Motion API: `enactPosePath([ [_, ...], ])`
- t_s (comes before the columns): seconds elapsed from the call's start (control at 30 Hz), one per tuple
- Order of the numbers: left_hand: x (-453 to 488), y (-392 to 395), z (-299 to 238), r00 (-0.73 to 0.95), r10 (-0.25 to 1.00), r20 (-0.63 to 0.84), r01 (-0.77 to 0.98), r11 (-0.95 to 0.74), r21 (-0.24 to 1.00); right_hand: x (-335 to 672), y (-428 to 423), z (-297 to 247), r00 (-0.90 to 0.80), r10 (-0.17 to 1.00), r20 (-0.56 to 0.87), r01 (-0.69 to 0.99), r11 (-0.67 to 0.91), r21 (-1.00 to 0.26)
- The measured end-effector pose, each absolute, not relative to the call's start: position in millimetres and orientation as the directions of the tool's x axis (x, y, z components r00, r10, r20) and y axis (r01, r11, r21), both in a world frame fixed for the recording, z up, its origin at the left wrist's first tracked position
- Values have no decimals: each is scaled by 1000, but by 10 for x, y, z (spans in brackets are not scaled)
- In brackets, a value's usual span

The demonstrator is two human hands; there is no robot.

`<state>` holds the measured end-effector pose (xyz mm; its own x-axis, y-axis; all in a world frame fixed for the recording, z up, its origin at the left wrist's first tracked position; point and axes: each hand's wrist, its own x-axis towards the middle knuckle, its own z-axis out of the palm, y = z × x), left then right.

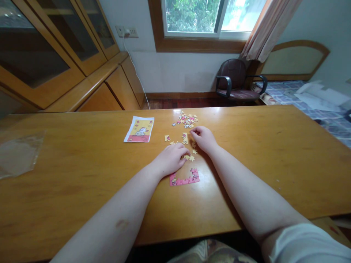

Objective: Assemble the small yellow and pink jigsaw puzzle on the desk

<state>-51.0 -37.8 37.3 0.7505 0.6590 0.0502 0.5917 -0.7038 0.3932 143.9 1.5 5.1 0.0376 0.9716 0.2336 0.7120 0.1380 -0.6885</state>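
My left hand (172,157) lies on the wooden table (82,175), fingers curled over small yellow puzzle pieces (190,157); what they grip is hidden. My right hand (203,138) reaches just beyond it, fingertips pinched together near loose pieces (185,138). A joined pink strip of puzzle edge (184,178) lies just in front of my left hand. A heap of loose pieces (187,119) sits farther back. A printed picture card (139,129) with a yellow and red design lies to the left.
A clear plastic bag (19,153) lies at the table's left edge. Wooden cabinets with glass doors (55,54) line the left wall. A dark armchair (236,82) stands under the window, and a bed with papers (315,96) is at right.
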Motion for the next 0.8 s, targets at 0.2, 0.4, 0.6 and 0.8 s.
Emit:
enactPosePath([
  [0.2,-494,-406,418,745,655,125,532,-696,482,1436,21,41,33,970,241,714,146,-684],
  [0.4,-415,-493,395,851,506,138,367,-762,535,1445,42,0,21,967,255,718,163,-677],
  [0.6,-393,-514,376,831,543,122,406,-741,535,1436,30,14,35,971,236,718,140,-682],
  [0.8,-373,-553,399,803,589,96,441,-694,569,1431,23,38,36,970,239,721,141,-678],
])
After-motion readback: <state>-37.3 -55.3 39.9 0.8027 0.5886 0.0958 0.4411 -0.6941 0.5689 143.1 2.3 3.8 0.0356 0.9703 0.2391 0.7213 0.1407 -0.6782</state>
